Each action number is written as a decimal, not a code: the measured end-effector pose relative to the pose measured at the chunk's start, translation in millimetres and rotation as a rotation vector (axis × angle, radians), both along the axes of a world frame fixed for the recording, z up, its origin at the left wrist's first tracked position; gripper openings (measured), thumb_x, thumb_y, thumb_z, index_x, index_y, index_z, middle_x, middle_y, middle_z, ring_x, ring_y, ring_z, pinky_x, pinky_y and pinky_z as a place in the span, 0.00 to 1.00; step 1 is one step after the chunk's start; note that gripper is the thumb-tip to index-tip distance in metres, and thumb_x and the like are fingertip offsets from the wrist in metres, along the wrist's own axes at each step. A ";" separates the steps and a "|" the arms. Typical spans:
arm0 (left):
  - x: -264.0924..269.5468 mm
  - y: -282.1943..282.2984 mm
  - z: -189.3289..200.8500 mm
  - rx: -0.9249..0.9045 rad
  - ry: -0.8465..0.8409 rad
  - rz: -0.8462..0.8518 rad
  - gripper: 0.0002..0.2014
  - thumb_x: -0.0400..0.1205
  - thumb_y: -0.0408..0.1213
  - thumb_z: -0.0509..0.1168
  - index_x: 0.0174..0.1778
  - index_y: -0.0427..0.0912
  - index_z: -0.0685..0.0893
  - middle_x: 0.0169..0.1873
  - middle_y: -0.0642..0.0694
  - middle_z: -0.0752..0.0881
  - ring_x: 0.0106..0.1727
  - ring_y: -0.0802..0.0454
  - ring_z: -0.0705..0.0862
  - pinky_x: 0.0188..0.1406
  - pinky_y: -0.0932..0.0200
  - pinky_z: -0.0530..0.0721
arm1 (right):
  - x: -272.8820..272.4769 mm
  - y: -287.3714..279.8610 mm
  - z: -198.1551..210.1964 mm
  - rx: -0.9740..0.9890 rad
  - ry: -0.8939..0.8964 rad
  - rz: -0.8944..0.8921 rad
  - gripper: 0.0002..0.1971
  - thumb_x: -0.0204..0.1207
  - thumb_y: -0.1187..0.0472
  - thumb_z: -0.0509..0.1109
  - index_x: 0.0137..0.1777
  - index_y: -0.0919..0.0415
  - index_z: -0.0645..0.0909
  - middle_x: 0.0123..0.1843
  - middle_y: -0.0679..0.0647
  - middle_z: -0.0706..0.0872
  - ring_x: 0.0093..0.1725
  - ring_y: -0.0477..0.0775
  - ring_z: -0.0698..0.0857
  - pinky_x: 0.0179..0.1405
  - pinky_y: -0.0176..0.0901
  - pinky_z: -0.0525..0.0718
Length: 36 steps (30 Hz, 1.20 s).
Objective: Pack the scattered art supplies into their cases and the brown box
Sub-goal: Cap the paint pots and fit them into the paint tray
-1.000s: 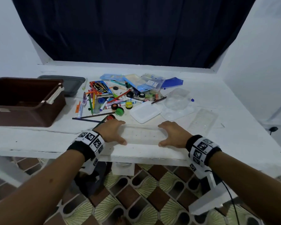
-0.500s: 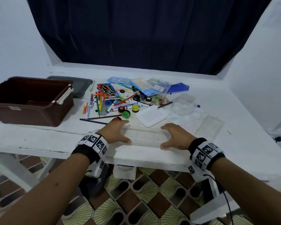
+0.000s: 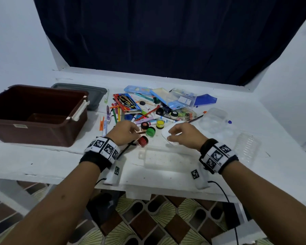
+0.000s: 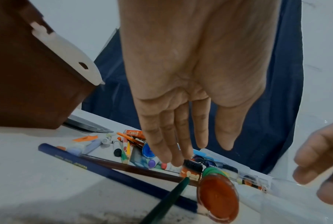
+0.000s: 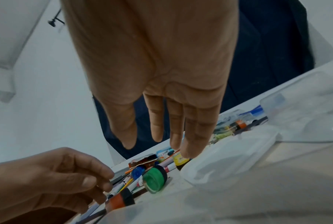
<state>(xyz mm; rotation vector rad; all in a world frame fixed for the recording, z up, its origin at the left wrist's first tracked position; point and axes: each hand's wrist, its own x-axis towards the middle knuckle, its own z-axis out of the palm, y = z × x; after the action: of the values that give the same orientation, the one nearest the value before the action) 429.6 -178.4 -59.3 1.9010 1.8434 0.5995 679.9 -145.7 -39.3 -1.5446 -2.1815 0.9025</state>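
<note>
A pile of markers, pencils and small paint pots (image 3: 148, 112) lies mid-table, right of the open brown box (image 3: 37, 114). My left hand (image 3: 126, 132) hovers over the pile's near edge with relaxed fingers (image 4: 181, 136) and holds nothing. Just past its fingertips are a red paint pot (image 3: 142, 140), lying on its side, and a green pot (image 3: 150, 131). My right hand (image 3: 183, 133) hangs empty above a white plastic lid (image 3: 166, 134), its fingers (image 5: 190, 128) straight. A clear compartment tray (image 3: 162, 157) lies between my wrists.
A grey lid (image 3: 94, 94) lies behind the brown box. Blue and clear pencil cases (image 3: 180, 99) sit at the back of the pile. Clear plastic containers (image 3: 214, 119) and a clear ribbed case (image 3: 246, 147) lie to the right. Long brushes (image 4: 123, 168) lie under my left hand.
Both hands have lifted off the clear tray and moved forward, the left to the paint pots and the right over the white lid. The tray stays near the front edge.
</note>
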 end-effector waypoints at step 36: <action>11.5 17.9 22.6 -0.002 -0.252 -0.144 0.09 0.79 0.33 0.68 0.46 0.34 0.92 0.45 0.47 0.91 0.59 0.59 0.82 0.39 0.71 0.79 | -40.5 -6.3 13.8 -0.324 0.526 -0.397 0.07 0.73 0.66 0.77 0.46 0.65 0.82 0.46 0.65 0.90 0.36 0.60 0.88 0.46 0.49 0.91</action>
<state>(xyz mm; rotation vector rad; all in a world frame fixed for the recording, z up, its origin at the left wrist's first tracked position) 441.1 -160.5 -36.7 1.8426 1.5354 0.7495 639.4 -152.0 -25.5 -1.5678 -1.3567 1.3753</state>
